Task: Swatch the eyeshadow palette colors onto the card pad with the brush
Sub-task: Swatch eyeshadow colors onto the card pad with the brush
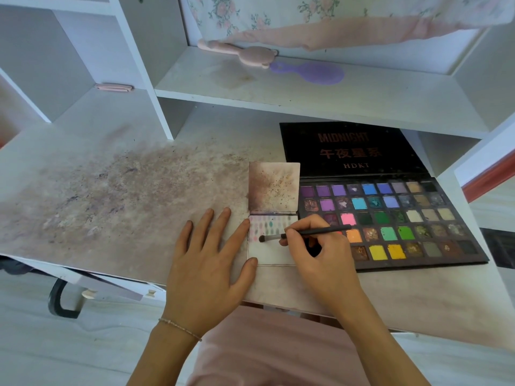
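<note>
A white desk (117,168) with shelving fills the view, its top smeared with brownish-pink powder stains across the left and middle. On the shelf (278,87) above the work area lie a pink hairbrush (250,54) and a purple hairbrush (315,72), touching end to end, with floral and pink fabric (320,23) hanging behind them.

The eyeshadow palette (390,218) lies open on the right of the desk, its black lid (351,149) propped back and printed "MIDNIGHT" and "HDKT". Its pans run in rows of purples, blues, greens, neutrals, orange and yellows.

Just left of the palette, touching its edge, sits the card pad (271,246), with its stained cover (274,186) flipped up and away. The top of the exposed page carries rows of small pale swatches in pink, lilac and green; the lower part is blank.

The left hand (206,263) rests flat on the desk with fingers straight and spread, the index finger and thumb against the pad's left edge.

The right hand (317,246) pinches the black-handled brush (303,234) between thumb and curled fingers, pen-fashion. The brush lies nearly level, its dark tip touching the page at the left side, just beside the swatches.
</note>
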Motion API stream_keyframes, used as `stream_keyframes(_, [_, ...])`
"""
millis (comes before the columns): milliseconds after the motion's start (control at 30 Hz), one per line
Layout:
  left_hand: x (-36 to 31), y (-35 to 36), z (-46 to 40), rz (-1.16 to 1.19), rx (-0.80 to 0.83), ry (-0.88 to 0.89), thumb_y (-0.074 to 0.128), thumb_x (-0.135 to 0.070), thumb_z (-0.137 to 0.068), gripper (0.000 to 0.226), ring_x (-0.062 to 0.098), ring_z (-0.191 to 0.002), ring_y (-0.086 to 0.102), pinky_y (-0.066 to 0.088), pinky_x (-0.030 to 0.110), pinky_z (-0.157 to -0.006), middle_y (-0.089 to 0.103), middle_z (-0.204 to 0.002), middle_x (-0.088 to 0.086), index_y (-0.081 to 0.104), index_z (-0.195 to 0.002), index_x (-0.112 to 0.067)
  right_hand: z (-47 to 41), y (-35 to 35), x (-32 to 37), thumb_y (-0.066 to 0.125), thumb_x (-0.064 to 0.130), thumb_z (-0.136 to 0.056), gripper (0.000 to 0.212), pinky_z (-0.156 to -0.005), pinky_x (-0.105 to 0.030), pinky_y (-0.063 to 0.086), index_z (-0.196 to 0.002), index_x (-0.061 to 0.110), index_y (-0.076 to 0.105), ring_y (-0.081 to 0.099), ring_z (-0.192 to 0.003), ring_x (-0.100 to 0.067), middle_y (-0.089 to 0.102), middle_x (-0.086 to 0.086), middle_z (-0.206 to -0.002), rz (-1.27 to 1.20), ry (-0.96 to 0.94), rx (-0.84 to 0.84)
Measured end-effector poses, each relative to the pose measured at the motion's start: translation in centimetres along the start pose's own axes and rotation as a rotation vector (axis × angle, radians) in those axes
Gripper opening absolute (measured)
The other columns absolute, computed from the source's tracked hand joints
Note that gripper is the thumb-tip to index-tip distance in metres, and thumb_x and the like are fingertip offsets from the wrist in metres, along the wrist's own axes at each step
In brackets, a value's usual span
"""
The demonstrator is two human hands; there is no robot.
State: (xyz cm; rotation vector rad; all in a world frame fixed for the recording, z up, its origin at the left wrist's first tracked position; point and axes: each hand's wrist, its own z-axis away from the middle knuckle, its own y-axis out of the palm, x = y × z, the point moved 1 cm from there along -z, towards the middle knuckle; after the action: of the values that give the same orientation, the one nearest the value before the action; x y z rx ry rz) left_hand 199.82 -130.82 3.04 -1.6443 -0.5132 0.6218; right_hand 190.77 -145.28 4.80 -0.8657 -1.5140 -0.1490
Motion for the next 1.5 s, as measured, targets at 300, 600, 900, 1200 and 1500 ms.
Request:
stream_keyframes(300, [0.0, 0.0, 0.0, 0.004, -0.011, 0.0, 0.033, -0.05, -0.083, 0.057, 0.032, -0.129, 0.041, 0.027, 0.052, -0.106, 0.048, -0.137, 0.01, 0.051, -0.13, -0.023, 0.1, 0.0, -0.2, 0.057, 0.012, -0.086, 0.016, -0.056, -0.01, 0.043, -0.077, 0.025, 0.054, 0.059, -0.067, -0.002, 0.065, 0.01, -0.069, 0.004, -0.039, -0.02])
stream_keyframes(600, [0.0, -0.2, 0.1, 0.02, -0.001, -0.007, 0.032, -0.049, -0.084, 0.057, 0.032, -0.13, 0.04, 0.022, 0.049, -0.108, 0.047, -0.138, 0.009, 0.05, -0.132, -0.024, 0.6, -1.7, -0.1, 0.051, 0.013, -0.085, 0.014, -0.067, -0.009, 0.047, -0.088, 0.023, 0.059, 0.063, -0.077, -0.001, 0.064, 0.009, -0.082, -0.281, -0.14, -0.324])
stream_keyframes(900, [-0.1, -0.2, 0.0, 0.097, 0.007, -0.035, 0.03, -0.064, -0.08, 0.067, 0.031, -0.132, 0.037, 0.024, 0.05, -0.109, 0.046, -0.139, 0.008, 0.051, -0.13, -0.025, 1.7, -7.0, -2.5, 0.045, 0.0, -0.092, 0.028, -0.062, -0.008, 0.046, -0.084, 0.024, 0.057, 0.059, -0.068, 0.001, 0.064, 0.017, -0.071, -0.18, -0.04, -0.507])
stream_keyframes(1200, [-0.7, -0.3, -0.8, 0.213, -0.019, -0.141, 0.03, -0.071, -0.071, 0.073, 0.025, -0.136, 0.031, 0.015, 0.045, -0.112, 0.044, -0.141, 0.003, 0.053, -0.127, -0.03, 2.1, -9.8, -4.0, 0.046, 0.003, -0.091, 0.033, -0.056, -0.007, 0.048, -0.087, 0.035, 0.053, 0.061, -0.086, 0.003, 0.063, 0.018, -0.082, -0.056, 0.02, -0.433])
stream_keyframes(1500, [-0.8, -0.2, -1.4, 0.209, -0.03, -0.134, 0.03, -0.069, -0.071, 0.073, 0.026, -0.135, 0.032, 0.017, 0.048, -0.112, 0.045, -0.14, 0.004, 0.052, -0.127, -0.027, 1.9, -9.7, -3.8, 0.053, 0.002, -0.087, 0.034, -0.06, -0.011, 0.048, -0.08, 0.035, 0.05, 0.055, -0.084, 0.009, 0.056, 0.015, -0.083, 0.136, -0.009, -0.327])
